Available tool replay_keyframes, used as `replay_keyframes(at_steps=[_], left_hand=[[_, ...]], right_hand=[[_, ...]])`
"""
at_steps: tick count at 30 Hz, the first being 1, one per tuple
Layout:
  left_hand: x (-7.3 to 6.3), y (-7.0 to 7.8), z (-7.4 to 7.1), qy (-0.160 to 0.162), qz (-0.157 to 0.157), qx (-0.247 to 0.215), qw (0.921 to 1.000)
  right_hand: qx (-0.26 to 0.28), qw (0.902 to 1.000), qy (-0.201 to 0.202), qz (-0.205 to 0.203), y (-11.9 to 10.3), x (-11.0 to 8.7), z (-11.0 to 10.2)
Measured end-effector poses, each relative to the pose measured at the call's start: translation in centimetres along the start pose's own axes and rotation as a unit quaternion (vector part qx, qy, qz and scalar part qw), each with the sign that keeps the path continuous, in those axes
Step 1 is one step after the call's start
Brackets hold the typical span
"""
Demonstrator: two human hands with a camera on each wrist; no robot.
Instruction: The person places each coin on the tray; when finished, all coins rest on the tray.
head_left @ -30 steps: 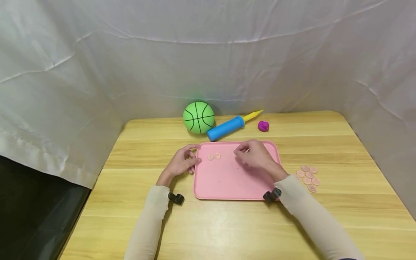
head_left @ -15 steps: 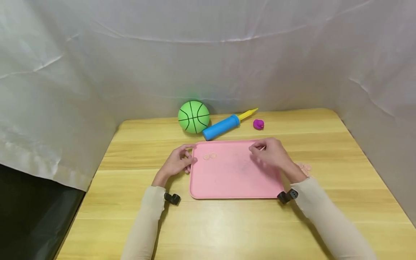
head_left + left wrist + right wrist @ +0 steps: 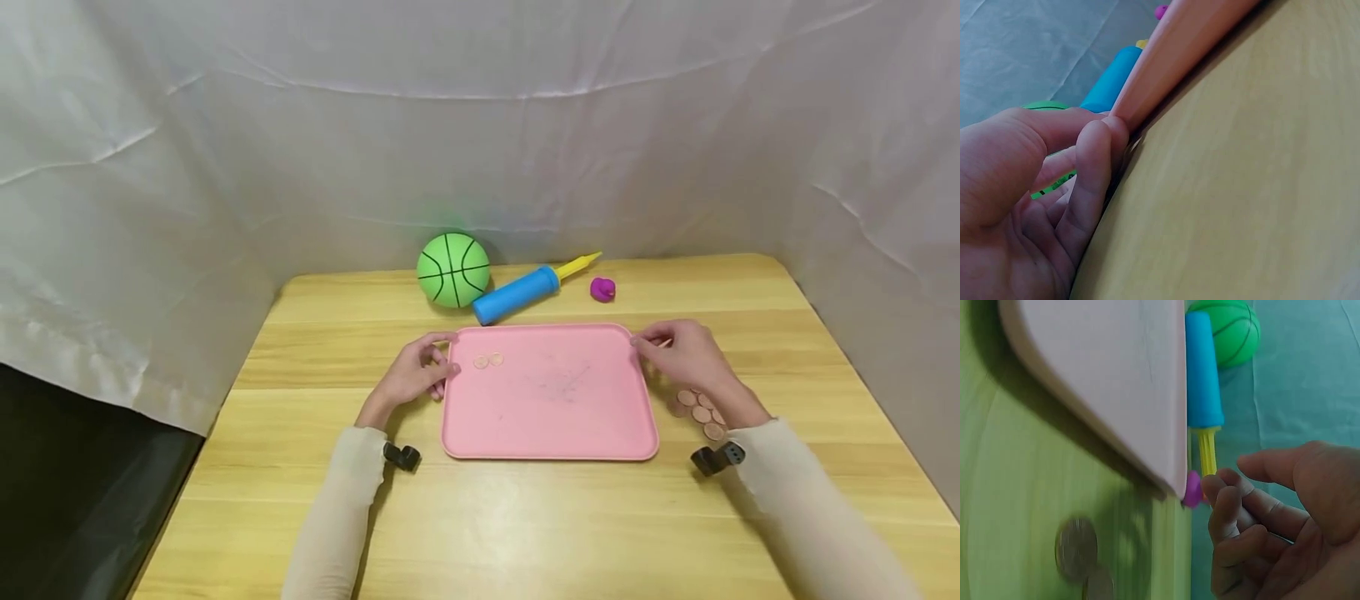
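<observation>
My left hand (image 3: 411, 372) grips the left rim of the pink tray (image 3: 547, 433); the left wrist view shows its thumb and fingertips pinching the rim (image 3: 1138, 103). Two copper-coloured coins (image 3: 488, 360) lie side by side in the tray's upper left. Just past the tray's upper right corner hovers my right hand (image 3: 686, 354), fingers loosely bent and holding nothing. In the right wrist view, its thumb is apart from the fingers (image 3: 1229, 509). Several loose coins (image 3: 701, 413) lie on the table below the right hand, partly hidden by its wrist.
Behind the tray stand a green ball (image 3: 453, 270), a blue pump (image 3: 517, 295) with a yellow nozzle, and a small purple duck (image 3: 602, 289). Pale cloth (image 3: 525, 150) hangs round the wooden table (image 3: 525, 525) at the back and sides.
My right hand has moved right, from above the tray to beyond its right rim. The left hand has stayed at the left rim, and the two coins in the tray lie as before.
</observation>
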State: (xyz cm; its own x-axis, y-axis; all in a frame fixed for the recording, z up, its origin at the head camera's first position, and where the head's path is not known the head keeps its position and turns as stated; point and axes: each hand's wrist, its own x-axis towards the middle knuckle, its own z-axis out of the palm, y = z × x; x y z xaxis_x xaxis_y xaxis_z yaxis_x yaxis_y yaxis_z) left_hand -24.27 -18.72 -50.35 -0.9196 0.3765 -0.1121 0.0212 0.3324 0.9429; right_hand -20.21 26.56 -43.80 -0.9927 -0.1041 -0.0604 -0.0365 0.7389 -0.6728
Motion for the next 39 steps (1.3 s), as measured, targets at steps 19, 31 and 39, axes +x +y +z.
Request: replay_keyframes(at_steps=[19, 31, 39], left_hand=[[0.2, 0.2, 0.4, 0.000, -0.002, -0.001, 1.0000], [0.0, 0.2, 0.0, -0.003, 0.001, -0.004, 1.0000], [0.0, 0.0, 0.0, -0.002, 0.007, -0.004, 1.0000]], right_hand=[[-0.022, 0.9996, -0.015, 0.002, 6.1, -2.2, -3.1], [-0.019, 0.9983, -0.056, 0.003, 7.2, -3.2, -3.2], [-0.032, 0.9987, -0.038, -0.008, 7.4, -3.5, -2.6]])
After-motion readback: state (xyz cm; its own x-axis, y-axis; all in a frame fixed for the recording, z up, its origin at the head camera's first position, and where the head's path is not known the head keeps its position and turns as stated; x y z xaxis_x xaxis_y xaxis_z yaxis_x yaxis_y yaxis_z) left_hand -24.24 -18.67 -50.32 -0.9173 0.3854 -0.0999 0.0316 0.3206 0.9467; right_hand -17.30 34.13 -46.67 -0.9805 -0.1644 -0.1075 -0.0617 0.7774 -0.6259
